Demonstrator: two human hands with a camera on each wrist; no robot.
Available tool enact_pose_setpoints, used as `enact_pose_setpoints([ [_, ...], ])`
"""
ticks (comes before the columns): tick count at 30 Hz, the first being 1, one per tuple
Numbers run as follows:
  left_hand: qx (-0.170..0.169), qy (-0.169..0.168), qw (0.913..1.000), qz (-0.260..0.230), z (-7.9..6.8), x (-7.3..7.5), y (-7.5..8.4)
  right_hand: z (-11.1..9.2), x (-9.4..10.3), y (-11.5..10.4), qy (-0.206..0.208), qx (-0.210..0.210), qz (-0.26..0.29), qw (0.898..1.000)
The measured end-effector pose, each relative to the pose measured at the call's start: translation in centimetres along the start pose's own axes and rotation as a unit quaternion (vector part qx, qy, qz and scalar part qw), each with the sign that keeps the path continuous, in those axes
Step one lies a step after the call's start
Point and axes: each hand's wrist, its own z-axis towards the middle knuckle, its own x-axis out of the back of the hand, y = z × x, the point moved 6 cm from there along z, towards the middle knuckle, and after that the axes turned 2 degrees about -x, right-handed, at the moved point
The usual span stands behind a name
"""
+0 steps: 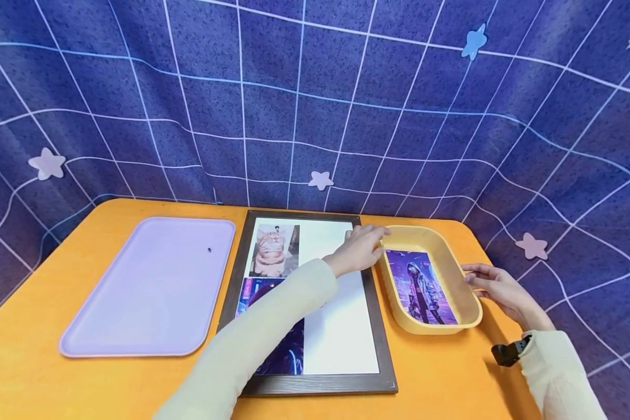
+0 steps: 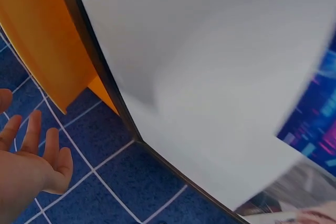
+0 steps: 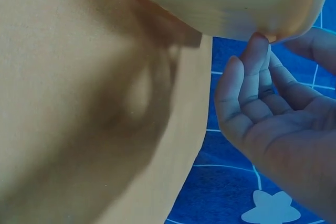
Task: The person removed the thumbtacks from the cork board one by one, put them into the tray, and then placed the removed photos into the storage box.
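A pale yellow plastic tub (image 1: 459, 280) stands at the table's right, with a picture card (image 1: 420, 289) of a hooded figure inside. My left hand (image 1: 359, 248) reaches across the framed board and grips the tub's left rim near its far corner. In the left wrist view that hand (image 2: 31, 166) has its visible fingers loosely bent, while its hold on the rim lies outside that view. On the other side my right hand (image 1: 496, 289) pinches the tub's right rim. From the right wrist view, fingertips (image 3: 257, 45) lie under the rim.
Between the hands' sleeves lies a dark-framed white board (image 1: 341, 338) with a cat picture (image 1: 273, 251) and neon-coloured pictures along its left side. A lilac tray (image 1: 152, 286) rests on the left of the orange table (image 1: 31, 361). Blue grid cloth (image 1: 273, 105) hangs behind.
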Motion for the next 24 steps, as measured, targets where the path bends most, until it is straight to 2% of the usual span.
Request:
enact_pose_setpoints([
  [12, -0.014, 0.002, 0.9999, 0.009, -2.4, 1.0, -2.7, -0.4, 0.3, -1.3, 0.046, -0.001, -0.091, 0.995],
  [18, -0.014, -0.004, 0.9998, 0.014, -3.8, 2.1, -3.9, -0.6, 0.5, -2.4, 0.076, 0.038, -0.12, 0.989],
  [24, -0.004, -0.011, 0.9996, 0.025, -5.3, 3.2, -5.3, -0.7, 0.3, -4.0, 0.102, 0.077, -0.164, 0.978],
])
